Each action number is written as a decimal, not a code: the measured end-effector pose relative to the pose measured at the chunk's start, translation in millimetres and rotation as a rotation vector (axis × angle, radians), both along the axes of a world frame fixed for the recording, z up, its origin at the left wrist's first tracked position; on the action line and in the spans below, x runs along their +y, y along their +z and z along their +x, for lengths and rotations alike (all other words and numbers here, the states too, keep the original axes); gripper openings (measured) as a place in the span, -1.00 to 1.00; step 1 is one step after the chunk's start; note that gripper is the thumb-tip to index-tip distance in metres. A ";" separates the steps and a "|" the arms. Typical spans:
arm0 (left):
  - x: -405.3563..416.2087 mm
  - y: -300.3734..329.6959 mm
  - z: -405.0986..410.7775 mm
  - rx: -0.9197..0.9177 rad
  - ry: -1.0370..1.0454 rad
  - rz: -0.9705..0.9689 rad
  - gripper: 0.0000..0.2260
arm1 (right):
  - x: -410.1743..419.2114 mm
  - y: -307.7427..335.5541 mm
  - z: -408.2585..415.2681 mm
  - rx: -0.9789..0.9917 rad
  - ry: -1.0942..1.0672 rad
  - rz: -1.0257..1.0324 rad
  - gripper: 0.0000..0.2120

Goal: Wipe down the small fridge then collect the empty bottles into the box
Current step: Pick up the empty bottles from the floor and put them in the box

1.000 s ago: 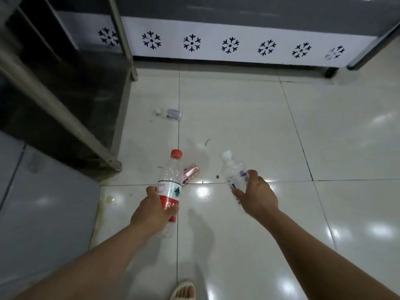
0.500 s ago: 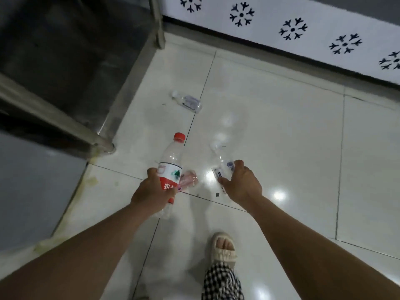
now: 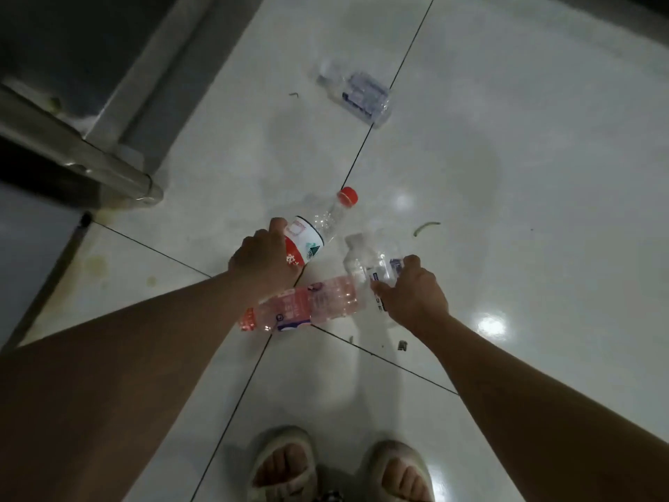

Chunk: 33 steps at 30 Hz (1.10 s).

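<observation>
My left hand grips a clear bottle with a red cap and a red-and-white label, tilted up to the right. My right hand holds a small clear bottle with a white cap. Between and just below both hands, a pinkish crushed bottle with a red cap lies on the white tiled floor, its right end close to my right hand's fingers. Another small clear bottle with a blue label lies on the floor farther ahead. No box or fridge is in view.
A steel table leg with a round foot stands at the left, with a dark steel cabinet behind it. My two feet in pale slippers are at the bottom edge. Small bits of litter lie on the tiles.
I have bent lower and stepped forward, so the floor looms closer. Both hands, still holding their bottles, have come down to the pinkish bottle on the floor.
</observation>
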<state>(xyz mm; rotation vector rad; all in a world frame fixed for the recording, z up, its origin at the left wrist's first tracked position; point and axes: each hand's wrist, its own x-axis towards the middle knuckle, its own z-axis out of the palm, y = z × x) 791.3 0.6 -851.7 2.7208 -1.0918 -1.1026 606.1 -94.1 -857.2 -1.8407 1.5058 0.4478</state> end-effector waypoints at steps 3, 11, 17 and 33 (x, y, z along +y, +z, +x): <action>-1.5 -40.4 2.1 -0.037 -0.078 0.019 -0.34 | -0.4 -36.3 6.2 -0.021 -0.030 -0.003 -0.53; 5.4 -67.2 3.3 -0.014 -0.079 0.015 -0.31 | 4.2 -59.0 5.5 -0.060 0.012 0.105 -0.49; -2.2 -6.5 -3.6 -0.040 -0.124 0.006 -0.33 | -1.0 3.5 -3.3 -0.015 0.069 0.138 -0.40; -46.4 284.8 40.7 -0.147 -0.154 -0.176 -0.45 | -76.0 292.6 87.2 -0.040 0.289 -0.063 -0.35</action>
